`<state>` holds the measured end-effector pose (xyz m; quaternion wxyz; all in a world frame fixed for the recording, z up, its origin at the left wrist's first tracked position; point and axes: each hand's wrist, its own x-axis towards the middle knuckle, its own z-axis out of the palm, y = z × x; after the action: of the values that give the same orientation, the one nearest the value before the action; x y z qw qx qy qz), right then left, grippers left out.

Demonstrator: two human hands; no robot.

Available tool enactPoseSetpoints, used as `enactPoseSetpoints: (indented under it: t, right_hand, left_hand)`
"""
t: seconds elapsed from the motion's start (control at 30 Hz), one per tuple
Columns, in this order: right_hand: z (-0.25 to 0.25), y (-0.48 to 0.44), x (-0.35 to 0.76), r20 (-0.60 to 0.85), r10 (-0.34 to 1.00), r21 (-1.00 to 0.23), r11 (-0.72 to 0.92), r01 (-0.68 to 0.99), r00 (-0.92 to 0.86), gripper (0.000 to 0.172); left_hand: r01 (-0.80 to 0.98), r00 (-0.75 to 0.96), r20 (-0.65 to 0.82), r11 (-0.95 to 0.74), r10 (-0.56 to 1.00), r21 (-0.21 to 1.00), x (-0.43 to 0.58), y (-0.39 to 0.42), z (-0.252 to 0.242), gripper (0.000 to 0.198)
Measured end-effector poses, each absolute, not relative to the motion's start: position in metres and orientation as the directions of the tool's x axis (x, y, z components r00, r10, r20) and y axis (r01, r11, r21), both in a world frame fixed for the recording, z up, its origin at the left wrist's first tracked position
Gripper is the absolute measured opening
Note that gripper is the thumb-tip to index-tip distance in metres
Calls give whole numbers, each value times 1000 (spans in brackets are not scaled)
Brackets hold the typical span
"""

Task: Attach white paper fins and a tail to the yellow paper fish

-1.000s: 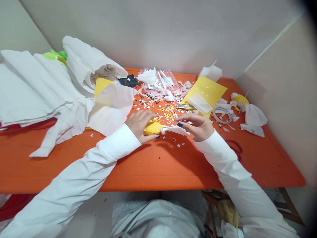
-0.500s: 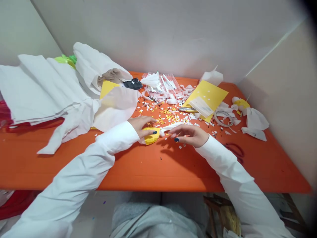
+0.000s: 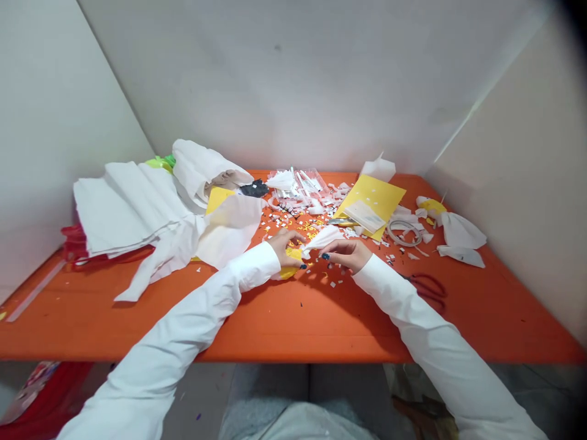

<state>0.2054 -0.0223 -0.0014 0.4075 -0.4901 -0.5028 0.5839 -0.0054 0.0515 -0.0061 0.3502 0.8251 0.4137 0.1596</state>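
Note:
A crinkled yellow paper piece (image 3: 288,272) lies on the orange table, with a white paper tail (image 3: 325,237) at its right end. Curved over the yellow piece is my left hand (image 3: 285,245), its thumb pressed on the near side and its fingers round the far side. My right hand (image 3: 349,253) is just right of it, thumb and fingertips pinched together close to the white tail's lower edge. What lies between those fingertips is too small to make out.
Paper scraps (image 3: 316,227) litter the table behind my hands. Yellow sheets (image 3: 380,195), a cutter (image 3: 342,222), a tape roll (image 3: 403,234) and red-handled scissors (image 3: 428,287) lie rightward. White sheets (image 3: 132,208) pile up at left; a clear box of pens (image 3: 300,183) stands behind.
My right hand's thumb and fingers have closed into a pinch. The white tail is turned and looks wider. My left hand stays on the yellow piece, and the view has tilted up.

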Motion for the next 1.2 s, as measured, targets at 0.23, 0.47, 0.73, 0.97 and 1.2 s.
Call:
enactPoseSetpoints:
  t: [0.23, 0.47, 0.73, 0.97, 1.2]
  right_hand:
    - [-1, -24, 204, -93, 986, -994, -100, -45, -138, 26]
    - [-4, -21, 204, -68, 991, -998, -66, 18, -114, 25]
    - [-6, -23, 207, -37, 997, -999, -36, 24, -63, 26]
    - [-2, -26, 210, 61, 996, -991, 69, 111, -72, 18]
    - [1, -29, 206, 83, 996, -996, 85, 40, -41, 37]
  left_hand:
    - [-23, 379, -176, 200, 909, 980, 19, 27, -11, 65]
    - [-158, 413, -280, 371, 867, 915, 30, 15, -10, 56]
    - [-55, 359, -105, 133, 927, 990, 29, 5, -12, 46]
    - [90, 414, -8, -32, 910, 995, 27, -1, -14, 40]
    - [51, 398, -57, 40, 916, 998, 32, -6, -14, 43]
